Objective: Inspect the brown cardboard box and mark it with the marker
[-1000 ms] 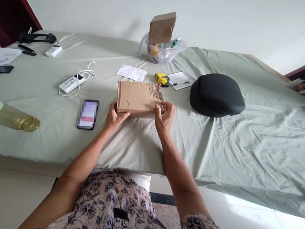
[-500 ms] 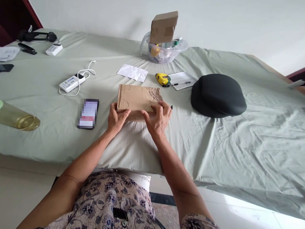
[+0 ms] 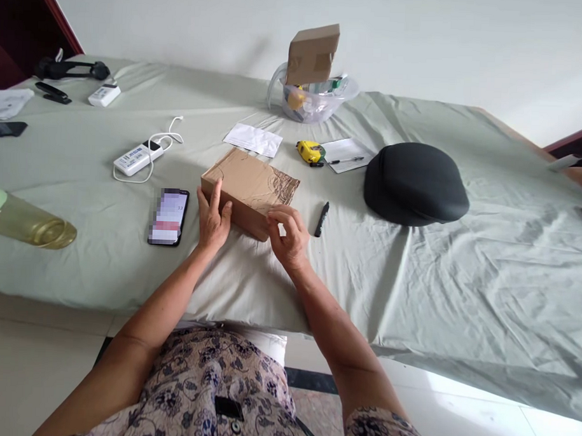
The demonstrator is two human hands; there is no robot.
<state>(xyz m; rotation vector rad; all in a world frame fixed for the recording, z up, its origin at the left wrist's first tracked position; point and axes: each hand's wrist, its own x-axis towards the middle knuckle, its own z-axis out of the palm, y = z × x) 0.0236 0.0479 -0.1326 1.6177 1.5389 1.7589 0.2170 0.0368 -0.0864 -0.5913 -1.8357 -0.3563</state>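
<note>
A brown cardboard box point(image 3: 251, 180) lies on the table in front of me, turned at an angle, with dark scribbled lines on its top near the right end. My left hand point(image 3: 214, 221) grips its near left corner, one finger up on the top edge and the thumb on the front side. At the near right corner, my right hand point(image 3: 287, 234) pinches the box edge between thumb and fingers; the exact contact is partly hidden. Just right of that hand, a black marker point(image 3: 322, 220) rests on the cloth.
A phone point(image 3: 168, 217) and a white power bank point(image 3: 138, 158) with cable lie left. Behind are paper point(image 3: 253, 139), a yellow tape measure point(image 3: 310, 152) and a plastic basket point(image 3: 314, 105) bearing another box point(image 3: 312, 56). A black cap point(image 3: 416, 183) sits right, a bottle point(image 3: 37, 225) far left.
The box has turned clockwise and shifted slightly left. My left hand has moved onto its near left corner, my right hand nearer to me, and the marker now shows fully.
</note>
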